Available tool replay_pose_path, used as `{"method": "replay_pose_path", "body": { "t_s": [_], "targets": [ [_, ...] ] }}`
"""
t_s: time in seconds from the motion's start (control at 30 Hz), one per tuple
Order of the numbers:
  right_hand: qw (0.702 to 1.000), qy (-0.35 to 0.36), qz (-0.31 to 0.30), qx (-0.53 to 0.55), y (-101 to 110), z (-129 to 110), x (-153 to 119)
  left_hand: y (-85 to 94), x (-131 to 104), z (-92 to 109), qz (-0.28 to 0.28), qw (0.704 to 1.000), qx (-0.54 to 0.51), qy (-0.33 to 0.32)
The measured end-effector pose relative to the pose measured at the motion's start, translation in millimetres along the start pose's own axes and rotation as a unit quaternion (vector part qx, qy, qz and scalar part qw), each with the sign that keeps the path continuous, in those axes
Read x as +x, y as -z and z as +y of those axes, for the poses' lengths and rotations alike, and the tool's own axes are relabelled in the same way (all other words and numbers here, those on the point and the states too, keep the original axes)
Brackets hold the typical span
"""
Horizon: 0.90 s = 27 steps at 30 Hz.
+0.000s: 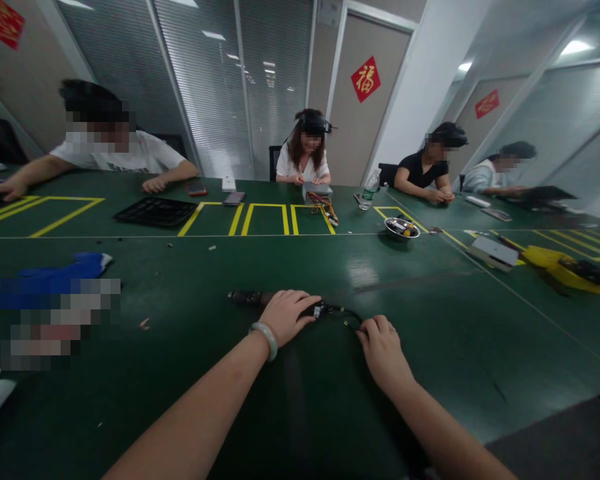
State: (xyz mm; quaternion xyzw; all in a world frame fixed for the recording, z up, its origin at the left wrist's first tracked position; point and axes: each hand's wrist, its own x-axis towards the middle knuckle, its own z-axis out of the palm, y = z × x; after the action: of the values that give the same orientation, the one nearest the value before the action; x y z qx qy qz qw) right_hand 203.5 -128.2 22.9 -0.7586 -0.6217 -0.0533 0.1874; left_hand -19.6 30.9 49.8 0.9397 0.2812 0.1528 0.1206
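Observation:
A black, stick-shaped electric screwdriver (245,298) lies crosswise on the green table, its narrow tip pointing left. My left hand (285,317), with a pale bangle at the wrist, is wrapped over its body from above and hides the middle. Near my fingertips a small white label (318,311) shows on the tool. From the right end a thin black cord (347,311) curves towards my right hand (383,343). The fingers of that hand are closed on the cord, and the rest of it is hard to make out against the dark table.
Blue gloves (55,277) lie at the left. Across the green table (190,400) sit several people with headsets. A metal bowl (403,230) of small parts, a water bottle (369,190), a power supply box (317,192) with wires, a black tray (155,211) and a yellow bag (563,267) stand further off.

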Motion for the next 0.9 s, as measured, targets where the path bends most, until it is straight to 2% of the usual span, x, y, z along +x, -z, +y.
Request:
{"method": "replay_pose_path", "body": {
  "t_s": [0.2,0.33,0.43,0.6,0.7,0.8,0.9],
  "targets": [
    [0.994,0.066,-0.033,0.084,5,14,38,22.8,-5,-8,-0.059,0.998,-0.011,0.012],
    [0.988,0.103,-0.07,0.094,6,1,53,39.3,-11,-17,-0.089,0.995,-0.004,0.045],
    [0.986,0.098,-0.079,0.108,2,-12,56,44.6,-12,-16,-0.09,0.994,0.003,0.053],
    [0.987,0.046,-0.075,0.134,1,-30,56,29.9,-8,7,-0.039,0.999,0.0,0.008],
    [0.986,0.017,-0.04,0.163,6,-40,59,14.2,-6,17,-0.01,1.0,0.025,-0.003],
    [0.983,0.007,0.003,0.183,8,-48,65,4.3,-5,19,0.015,1.0,0.024,-0.013],
    [0.984,0.027,0.002,0.178,3,-49,69,2.2,-5,15,0.03,0.999,0.006,-0.016]
  ]
}}
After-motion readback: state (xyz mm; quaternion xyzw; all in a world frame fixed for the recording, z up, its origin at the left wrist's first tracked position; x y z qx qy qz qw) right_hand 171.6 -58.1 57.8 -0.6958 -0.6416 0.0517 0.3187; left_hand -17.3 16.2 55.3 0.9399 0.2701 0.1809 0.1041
